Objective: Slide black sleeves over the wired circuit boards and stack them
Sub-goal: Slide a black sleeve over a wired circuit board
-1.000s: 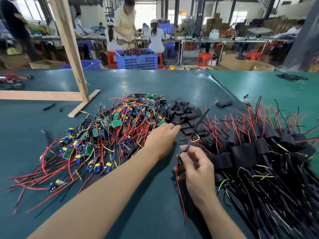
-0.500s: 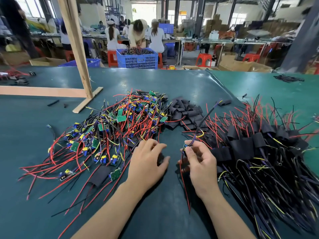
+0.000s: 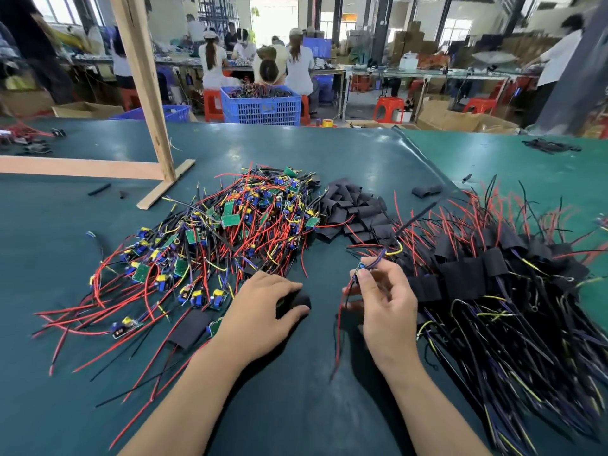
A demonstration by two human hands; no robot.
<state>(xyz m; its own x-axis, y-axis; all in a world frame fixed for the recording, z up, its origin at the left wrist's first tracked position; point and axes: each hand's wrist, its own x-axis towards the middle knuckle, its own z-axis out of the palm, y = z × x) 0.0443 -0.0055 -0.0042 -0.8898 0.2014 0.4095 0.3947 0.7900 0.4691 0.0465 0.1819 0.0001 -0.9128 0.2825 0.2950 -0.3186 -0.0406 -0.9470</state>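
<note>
Now both hands sit close together at the near middle of the worktop (image 3: 296, 406). A second ago the left hand (image 3: 263, 311) was stretched out to the loose sleeve pile (image 3: 355, 212); since then it has come back toward the body with one black sleeve (image 3: 297, 302) gripped under its curled fingers (image 3: 289, 286), low on the green mat. Right hand (image 3: 383, 307) has hardly shifted: thumb and forefinger pinch a small wired circuit board (image 3: 361, 267), its dark lead bundle angling up and away and a red wire (image 3: 339, 337) hanging down toward the mat.

Reading: pick-up of the sleeve looks done. Sleeve and board are near each other but apart, so the sliding-on step is not yet begun. Next need, probably, is to open the sleeve mouth and line it with the board's end; trailing wires could snag.

Board in hand: mostly hidden by the fingers, a blue part just visible. Sleeve: flat, matte black, soft-looking, partly covered by the hand.

Unsleeved boards (image 3: 210, 245) lie in a tangle of red and black wire on the left. Finished sleeved stack (image 3: 487, 274) lies on the right, touching nothing held.
</note>
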